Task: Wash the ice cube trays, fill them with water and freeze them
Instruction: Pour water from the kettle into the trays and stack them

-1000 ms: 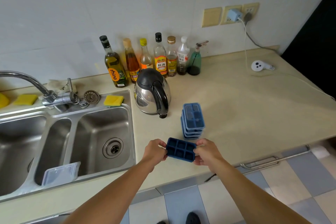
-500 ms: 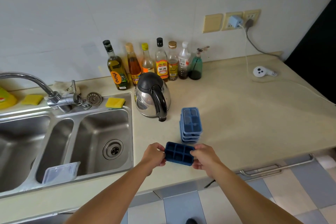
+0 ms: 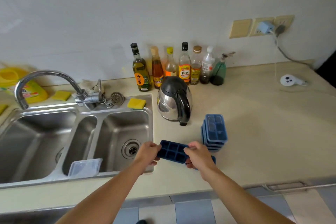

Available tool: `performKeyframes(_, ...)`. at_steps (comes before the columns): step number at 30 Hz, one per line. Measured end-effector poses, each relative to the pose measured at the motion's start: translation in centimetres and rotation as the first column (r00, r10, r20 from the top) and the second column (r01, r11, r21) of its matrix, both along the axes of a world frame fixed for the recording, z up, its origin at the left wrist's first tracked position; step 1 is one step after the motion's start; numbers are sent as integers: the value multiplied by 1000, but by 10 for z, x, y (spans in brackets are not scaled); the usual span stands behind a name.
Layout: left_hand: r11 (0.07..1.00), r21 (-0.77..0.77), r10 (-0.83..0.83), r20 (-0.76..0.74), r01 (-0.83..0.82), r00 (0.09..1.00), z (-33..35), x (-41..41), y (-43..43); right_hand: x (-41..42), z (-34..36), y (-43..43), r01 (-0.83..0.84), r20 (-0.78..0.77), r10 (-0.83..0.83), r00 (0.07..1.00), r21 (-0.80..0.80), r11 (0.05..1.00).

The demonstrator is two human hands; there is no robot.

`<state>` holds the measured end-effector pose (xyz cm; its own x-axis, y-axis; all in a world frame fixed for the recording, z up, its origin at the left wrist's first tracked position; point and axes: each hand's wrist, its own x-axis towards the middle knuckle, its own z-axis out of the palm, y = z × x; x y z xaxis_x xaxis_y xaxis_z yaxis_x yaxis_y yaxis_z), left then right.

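Beige kitchen counter [image 3: 254,132], sink [image 3: 116,112] alongside — dark blue ice cube tray [image 3: 172,151] pinched at each end by left hand [image 3: 147,153] and right hand [image 3: 197,156], level above counter edge, apparently sink-bound for washing — lidded tray stack [image 3: 215,131] waits nearby.

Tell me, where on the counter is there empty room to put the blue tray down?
The biggest bare patch of counter lies right of the stack of lidded trays, up to the white gadget. A smaller strip runs along the front edge, below the hands. It is crowded at the kettle and the bottles behind it.
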<state>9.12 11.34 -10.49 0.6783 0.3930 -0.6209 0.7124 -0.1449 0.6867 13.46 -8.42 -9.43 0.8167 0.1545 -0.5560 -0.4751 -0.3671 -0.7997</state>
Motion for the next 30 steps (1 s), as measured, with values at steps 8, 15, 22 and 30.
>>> performKeyframes(8, 996, -12, -93, -25, 93, 995, -15, -15, 139, 2, -19, 144, -158, 48, 162, 986, -75, 985)
performKeyframes(15, 991, -18, -134, -121, 133, 984, -60, 8, 230, 18, -76, 243, -149, -33, 145, 989, -172, 974)
performKeyframes(22, 975, -17, -220, -244, 223, 944, -122, 36, 253, 36, -134, 272, -72, -187, 44, 981, -144, 987)
performKeyframes(30, 961, -22, -268, -319, 275, 909, -170, 52, 262, 42, -180, 286, -110, -210, 73, 975, -170, 979)
